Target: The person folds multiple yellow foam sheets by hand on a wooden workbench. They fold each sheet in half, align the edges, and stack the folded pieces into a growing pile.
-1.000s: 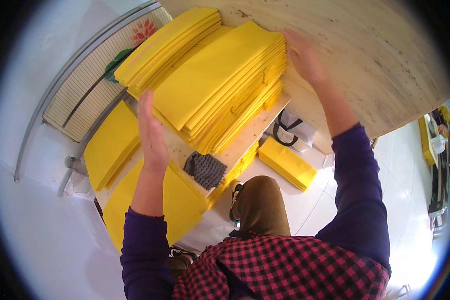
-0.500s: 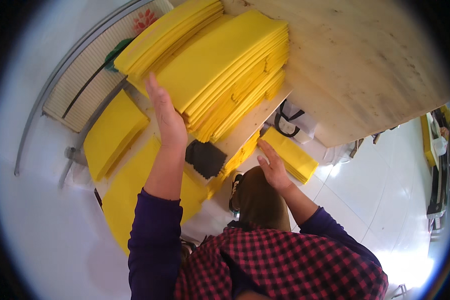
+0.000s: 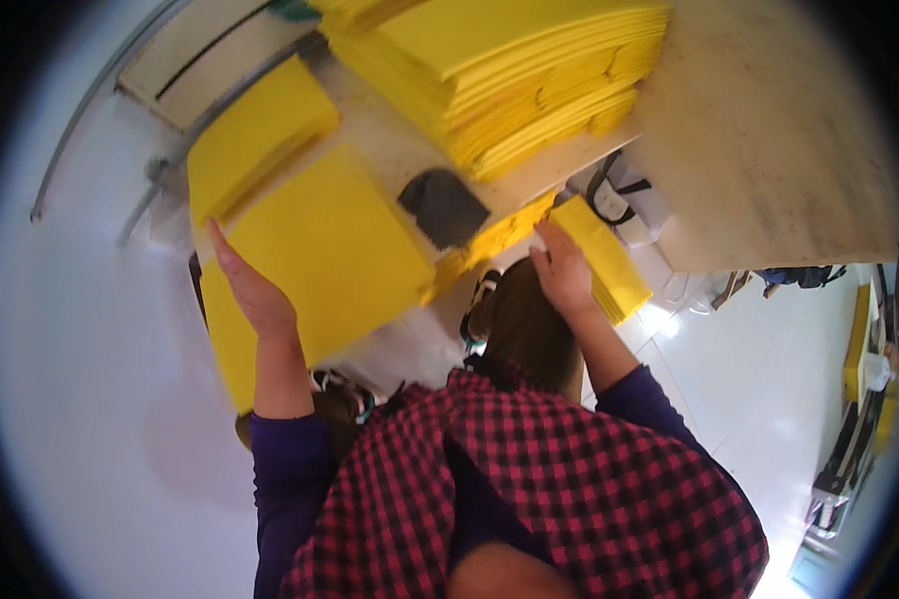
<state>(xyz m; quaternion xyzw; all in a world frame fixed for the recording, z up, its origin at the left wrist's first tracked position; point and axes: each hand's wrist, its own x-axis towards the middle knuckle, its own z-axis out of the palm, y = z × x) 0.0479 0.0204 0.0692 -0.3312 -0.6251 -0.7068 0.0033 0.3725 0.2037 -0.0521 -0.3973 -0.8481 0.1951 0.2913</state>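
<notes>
My left hand (image 3: pixel 254 292), fingers stretched out and flat, is over the left edge of the large yellow sheet (image 3: pixel 335 255); whether it touches is hard to tell. My right hand (image 3: pixel 566 272) has extended fingers with nothing visible in them. It is beside my knee and close to a folded yellow bundle (image 3: pixel 609 265) lower down. A dark grey cloth piece (image 3: pixel 445 210) with a jagged edge lies beyond the large sheet. Farther left sits a smaller yellow stack (image 3: pixel 260 125), and a tall pile of yellow fabric-like sheets (image 3: pixel 559 70) fills the top middle.
A pale wooden board (image 3: pixel 759 150) stands on the right. By its lower left corner is a white bag with black handles (image 3: pixel 619 190). White floor tiles (image 3: pixel 739 369) lie at the right. A metal rail (image 3: pixel 95 125) runs along the upper left.
My left hand has moved away from the tall yellow pile, down and left to the large sheet. The view has shifted, and the right hand stays near my knee.
</notes>
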